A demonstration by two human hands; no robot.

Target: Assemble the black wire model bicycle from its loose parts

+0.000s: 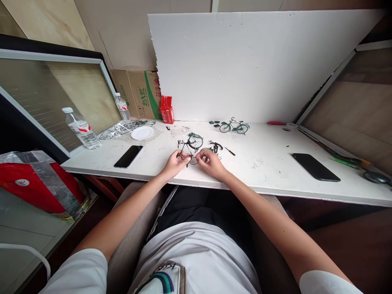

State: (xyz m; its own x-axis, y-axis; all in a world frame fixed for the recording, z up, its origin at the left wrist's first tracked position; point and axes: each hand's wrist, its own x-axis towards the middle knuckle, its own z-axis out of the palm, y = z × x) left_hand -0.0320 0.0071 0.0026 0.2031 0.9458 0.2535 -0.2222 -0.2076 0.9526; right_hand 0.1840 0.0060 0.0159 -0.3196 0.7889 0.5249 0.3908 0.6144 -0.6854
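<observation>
Near the front edge of the white table, my left hand (177,164) is closed on the frame of a small model bicycle (195,141). Its one clearly visible wheel, with a black tyre and a green part on top, points away from me. My right hand (210,163) pinches at the near part of the model; what its fingertips hold is too small to make out. Just beyond the right hand lie loose black parts (217,145), partly hidden by it. A small dark pointed tool (230,151) rests to their right.
A finished green model bicycle (234,126) stands at the back. Phones lie left (128,156) and right (315,166). Farther left are a white plate (142,132), water bottles (81,128), a red box (167,109) and a cardboard carton (137,94). A white board (260,65) leans behind.
</observation>
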